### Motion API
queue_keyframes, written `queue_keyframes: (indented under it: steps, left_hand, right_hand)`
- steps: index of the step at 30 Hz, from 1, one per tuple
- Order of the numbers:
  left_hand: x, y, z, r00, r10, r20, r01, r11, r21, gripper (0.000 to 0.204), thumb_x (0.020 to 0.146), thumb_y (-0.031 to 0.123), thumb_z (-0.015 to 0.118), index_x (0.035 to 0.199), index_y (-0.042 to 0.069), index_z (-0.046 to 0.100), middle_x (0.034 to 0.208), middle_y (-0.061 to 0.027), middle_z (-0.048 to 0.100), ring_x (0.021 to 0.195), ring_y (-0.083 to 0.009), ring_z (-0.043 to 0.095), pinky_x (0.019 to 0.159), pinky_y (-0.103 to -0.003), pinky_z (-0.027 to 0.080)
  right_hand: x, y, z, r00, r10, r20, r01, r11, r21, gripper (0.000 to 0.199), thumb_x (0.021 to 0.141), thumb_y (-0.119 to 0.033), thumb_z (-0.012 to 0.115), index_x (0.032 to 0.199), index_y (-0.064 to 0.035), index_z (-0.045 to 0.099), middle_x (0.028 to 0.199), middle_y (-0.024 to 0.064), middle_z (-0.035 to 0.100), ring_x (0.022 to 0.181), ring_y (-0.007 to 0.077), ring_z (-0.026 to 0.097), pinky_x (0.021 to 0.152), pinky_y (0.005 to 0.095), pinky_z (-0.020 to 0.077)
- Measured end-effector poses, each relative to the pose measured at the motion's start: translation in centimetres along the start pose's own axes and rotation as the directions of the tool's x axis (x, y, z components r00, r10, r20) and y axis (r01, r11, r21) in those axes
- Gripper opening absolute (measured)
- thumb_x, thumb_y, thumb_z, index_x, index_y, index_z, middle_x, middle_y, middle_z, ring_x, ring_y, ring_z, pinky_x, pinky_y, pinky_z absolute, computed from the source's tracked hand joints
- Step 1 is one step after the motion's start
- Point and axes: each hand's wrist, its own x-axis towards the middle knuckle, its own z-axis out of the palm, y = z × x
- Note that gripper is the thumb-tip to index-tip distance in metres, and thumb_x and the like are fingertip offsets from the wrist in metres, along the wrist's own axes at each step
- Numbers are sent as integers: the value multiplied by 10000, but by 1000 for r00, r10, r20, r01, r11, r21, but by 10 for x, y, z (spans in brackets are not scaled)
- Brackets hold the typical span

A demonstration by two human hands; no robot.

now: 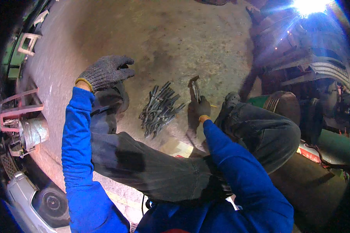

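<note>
Grey metal rods [159, 110] lie in a heap on the concrete floor [175, 39], between the person's legs. Right of the heap, the gloved right hand [200, 108] is closed on a short rod [194, 88], held upright. Left of the heap, the gloved left hand [107, 72] hovers half-curled and empty above the left shoe [111, 101]; a metal can [34, 132] stands farther left.

Dim scene; a harsh work lamp [309, 4] flares at upper right, streaking glare, throwing long shadows over the concrete floor [163, 39]; fisheye edges bend and darken
</note>
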Motion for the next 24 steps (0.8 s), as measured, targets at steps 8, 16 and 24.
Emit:
queue_keyframes:
  steps: [8,16,24]
  left_hand:
    - [-2,-10,2,999,-34,-7,34,999,-39,563,955,439,693,1339,29,668,1285,-212,717,1181,-362,697,1042,-429,530]
    - [-5,-16,1,999,-53,5,53,998,-40,565,952,440,683,1339,29,672,1303,-211,711,1198,-359,690,1051,-424,525]
    - [2,-21,4,999,-44,5,44,997,-66,561,952,435,690,1340,31,673,1282,-204,722,1170,-357,703,1026,-426,538]
  right_hand:
    - [62,-48,0,933,-340,119,354,928,-117,431,899,-451,687,1106,-74,667,1009,248,739,974,483,700,825,555,536]
    - [83,-63,-1,864,-448,230,500,817,-286,295,913,-342,668,1086,-103,676,1031,220,744,995,451,714,845,541,559]
    - [91,-66,2,900,-408,157,437,848,-300,297,961,-351,638,1135,-112,671,1038,226,743,993,459,714,847,549,561]
